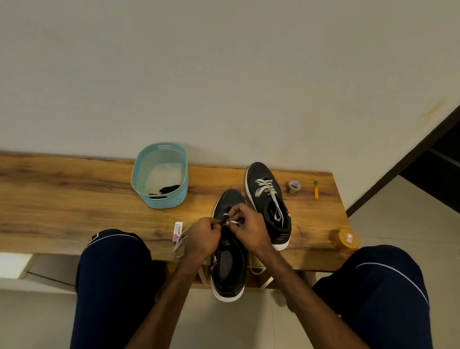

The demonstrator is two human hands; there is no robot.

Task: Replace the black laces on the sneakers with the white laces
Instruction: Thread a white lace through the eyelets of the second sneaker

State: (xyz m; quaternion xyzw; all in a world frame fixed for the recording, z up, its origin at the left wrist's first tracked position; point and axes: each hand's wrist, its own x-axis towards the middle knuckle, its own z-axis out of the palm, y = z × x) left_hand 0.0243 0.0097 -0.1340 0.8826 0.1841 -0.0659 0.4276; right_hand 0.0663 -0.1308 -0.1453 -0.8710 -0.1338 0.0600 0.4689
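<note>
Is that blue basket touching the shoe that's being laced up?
Apart. The head view shows a strip of bare table between the basket and the toe of the near sneaker.

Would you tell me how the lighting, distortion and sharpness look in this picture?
Head view: dim, warm light, with a brighter patch on the table beside the near sneaker; the wide lens tilts the dark door frame; the orange jar looks smeared; the left hand and right hand on the white lace are slightly soft.
</note>
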